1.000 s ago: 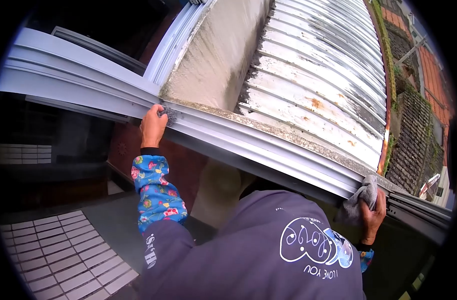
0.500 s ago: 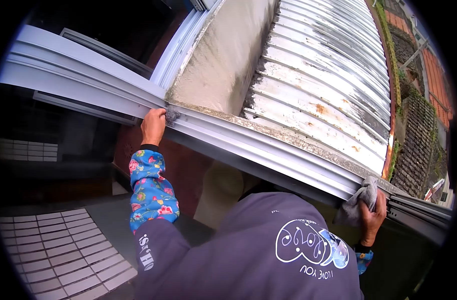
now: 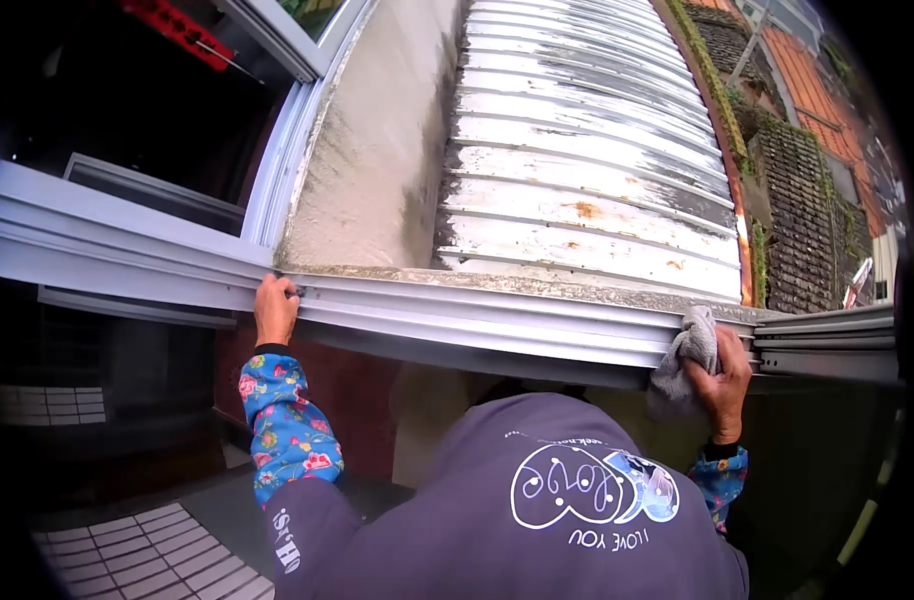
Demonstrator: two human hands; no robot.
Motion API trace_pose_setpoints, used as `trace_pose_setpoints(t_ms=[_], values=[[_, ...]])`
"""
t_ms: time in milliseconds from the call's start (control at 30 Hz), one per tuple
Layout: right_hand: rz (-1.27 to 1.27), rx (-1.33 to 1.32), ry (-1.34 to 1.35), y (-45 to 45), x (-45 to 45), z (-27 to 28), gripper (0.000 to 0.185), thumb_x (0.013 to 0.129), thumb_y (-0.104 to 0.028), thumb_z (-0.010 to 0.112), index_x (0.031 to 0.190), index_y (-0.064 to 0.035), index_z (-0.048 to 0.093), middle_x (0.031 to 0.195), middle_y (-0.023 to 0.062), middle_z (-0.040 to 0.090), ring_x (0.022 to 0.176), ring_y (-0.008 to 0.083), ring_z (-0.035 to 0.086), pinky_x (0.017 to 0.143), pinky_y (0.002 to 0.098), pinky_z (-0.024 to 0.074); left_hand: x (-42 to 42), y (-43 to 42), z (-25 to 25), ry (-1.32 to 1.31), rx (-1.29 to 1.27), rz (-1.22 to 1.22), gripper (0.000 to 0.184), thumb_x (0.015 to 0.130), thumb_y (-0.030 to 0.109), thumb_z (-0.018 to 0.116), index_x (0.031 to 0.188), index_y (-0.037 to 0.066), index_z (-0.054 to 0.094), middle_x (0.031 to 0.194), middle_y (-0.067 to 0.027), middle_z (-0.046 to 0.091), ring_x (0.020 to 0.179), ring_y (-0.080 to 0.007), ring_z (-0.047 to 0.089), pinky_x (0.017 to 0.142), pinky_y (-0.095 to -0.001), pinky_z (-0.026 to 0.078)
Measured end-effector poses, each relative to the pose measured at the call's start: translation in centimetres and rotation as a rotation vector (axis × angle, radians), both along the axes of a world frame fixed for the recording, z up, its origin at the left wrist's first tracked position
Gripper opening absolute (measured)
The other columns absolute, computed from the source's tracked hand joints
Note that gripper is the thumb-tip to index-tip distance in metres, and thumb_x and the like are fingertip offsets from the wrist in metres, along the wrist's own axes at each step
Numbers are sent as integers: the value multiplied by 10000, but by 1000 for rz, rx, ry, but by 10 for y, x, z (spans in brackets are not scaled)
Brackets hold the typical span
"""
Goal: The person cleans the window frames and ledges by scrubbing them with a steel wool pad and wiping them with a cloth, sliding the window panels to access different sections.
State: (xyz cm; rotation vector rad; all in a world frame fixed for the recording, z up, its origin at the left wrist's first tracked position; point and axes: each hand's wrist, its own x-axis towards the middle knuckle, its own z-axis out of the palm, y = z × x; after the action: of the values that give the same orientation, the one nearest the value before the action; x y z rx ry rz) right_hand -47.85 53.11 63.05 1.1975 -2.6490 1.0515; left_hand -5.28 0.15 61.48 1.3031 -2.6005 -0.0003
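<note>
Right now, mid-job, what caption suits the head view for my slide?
Left hand on the silver window track, right hand gripping a grey cloth farther along it, corrugated roof beyond.

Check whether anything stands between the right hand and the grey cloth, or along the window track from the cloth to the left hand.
Nothing visible does. The right hand grips the grey cloth directly, the cloth appears to touch the window track, and no object shows on that track up to the left hand.
</note>
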Motion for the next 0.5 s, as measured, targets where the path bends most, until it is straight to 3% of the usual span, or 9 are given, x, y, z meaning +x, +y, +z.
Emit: trace_pose_setpoints(t_ms=[100, 133, 233, 267, 300, 333, 400, 467, 500], values=[[-96, -20, 31, 19, 6, 13, 436, 622, -168, 787, 1018, -26, 671, 1000, 162, 653, 931, 343, 630, 820, 390, 517, 16, -43, -12, -163, 81, 20, 88, 663, -51, 629, 693, 23, 592, 870, -181, 554, 863, -400, 571, 765, -478, 466], [-54, -42, 45, 12, 2, 10, 429, 622, -188, 788, 1007, -36, 676, 985, 154, 655, 918, 341, 631, 811, 394, 520, -5, -39, -13, -105, -14, -40, 67, 668, -41, 605, 667, 23, 590, 868, -197, 553, 865, -400, 568, 773, -481, 463], [-63, -89, 137, 5, 3, -3, 425, 611, -239, 798, 979, -63, 680, 979, 136, 660, 909, 325, 635, 796, 391, 522, 8, -41, -19, -206, -14, 104, 75, 668, -44, 609, 620, 13, 603, 872, -217, 559, 852, -402, 573, 784, -458, 477], [-79, -126, 164, 7, 4, -7, 432, 603, -251, 802, 977, -72, 680, 980, 129, 660, 897, 317, 636, 783, 386, 522, 13, -52, -25, -220, -11, 33, 77, 638, -25, 643, 598, 19, 596, 843, -216, 553, 821, -404, 580, 769, -460, 487], [-90, -151, 187, 9, 6, -13, 428, 604, -271, 799, 968, -81, 678, 967, 116, 657, 879, 310, 634, 768, 383, 520, 12, -59, -18, -303, 25, 14, 35, 628, 11, 672, 657, 18, 653, 853, -227, 611, 840, -406, 611, 775, -457, 502], [-94, -181, 211, 8, 7, -17, 424, 606, -291, 796, 960, -90, 675, 953, 102, 655, 861, 302, 632, 753, 380, 517, -25, -47, 19, -573, 256, 134, 119, 632, 57, 704, 739, 4, 701, 908, -242, 667, 890, -399, 637, 810, -440, 512], [-114, -169, 170, 5, 9, -19, 421, 619, -302, 795, 963, -84, 689, 992, 117, 677, 892, 292, 649, 781, 372, 527, -93, -23, 73, -425, -12, 17, 346, 663, 134, 761, 953, -32, 673, 960, -211, 682, 914, -388, 638, 831, -417, 500], [-119, -147, 160, 3, 8, -21, 401, 645, -344, 775, 947, -97, 684, 989, 102, 676, 884, 287, 649, 782, 375, 529, -166, -4, 95, -4, -111, -406, 398, 728, 119, 740, 1068, -44, 614, 954, -210, 659, 916, -382, 623, 834, -407, 488], [-110, -151, 172, 4, 8, -22, 398, 650, -348, 771, 949, -101, 684, 986, 102, 675, 880, 288, 648, 781, 376, 529, -217, 28, 111, 156, 84, -626, 376, 779, 82, 715, 1108, -45, 585, 988, -217, 637, 904, -392, 604, 841, -418, 478]])
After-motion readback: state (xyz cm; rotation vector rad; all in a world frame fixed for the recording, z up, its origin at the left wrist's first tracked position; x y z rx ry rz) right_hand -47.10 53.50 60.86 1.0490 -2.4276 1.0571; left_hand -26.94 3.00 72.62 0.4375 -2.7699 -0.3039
